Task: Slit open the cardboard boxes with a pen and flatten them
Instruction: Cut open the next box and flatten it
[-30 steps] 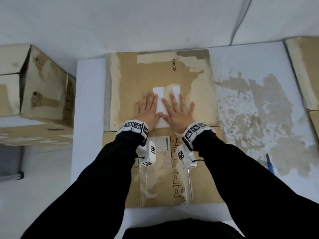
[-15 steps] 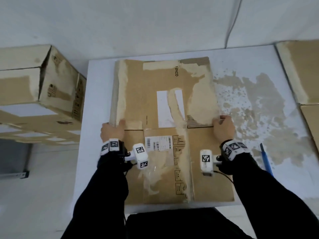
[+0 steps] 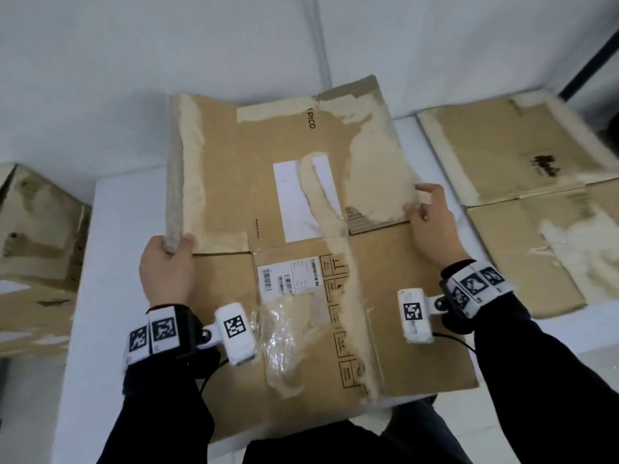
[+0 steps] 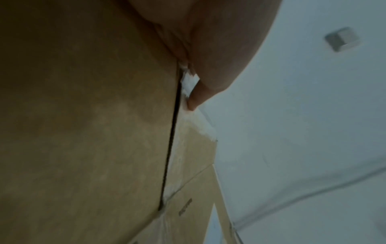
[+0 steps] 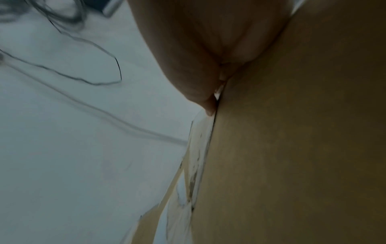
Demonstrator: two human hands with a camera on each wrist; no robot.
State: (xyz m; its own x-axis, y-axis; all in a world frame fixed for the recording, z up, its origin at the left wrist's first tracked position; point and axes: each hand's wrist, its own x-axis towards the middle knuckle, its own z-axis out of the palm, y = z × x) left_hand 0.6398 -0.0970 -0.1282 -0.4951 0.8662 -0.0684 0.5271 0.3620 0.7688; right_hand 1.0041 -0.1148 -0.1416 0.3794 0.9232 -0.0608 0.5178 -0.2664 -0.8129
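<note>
Two hands hold one flattened box (image 3: 301, 229) by its side edges, lifted over a white desk (image 3: 110, 296) and tilted toward the viewer. The left hand (image 3: 167, 272) grips the left edge, thumb on top. The right hand (image 3: 432, 226) pinches the right edge beside a torn, peeled patch. A stack of flattened boxes (image 3: 522, 209) lies on the desk just to the right, and an unflattened box (image 3: 37, 236) sits at far left.

Likely risks: the wide sheet could sag or refold along its creases, or the torn paper under the right hand could peel and loosen that grip. Loose clear tape (image 3: 284, 339) might snag.

No pen shows in any view. Fingers under the box are hidden. Both wrist views are dark and blurred, showing only palm and cardboard edge.
</note>
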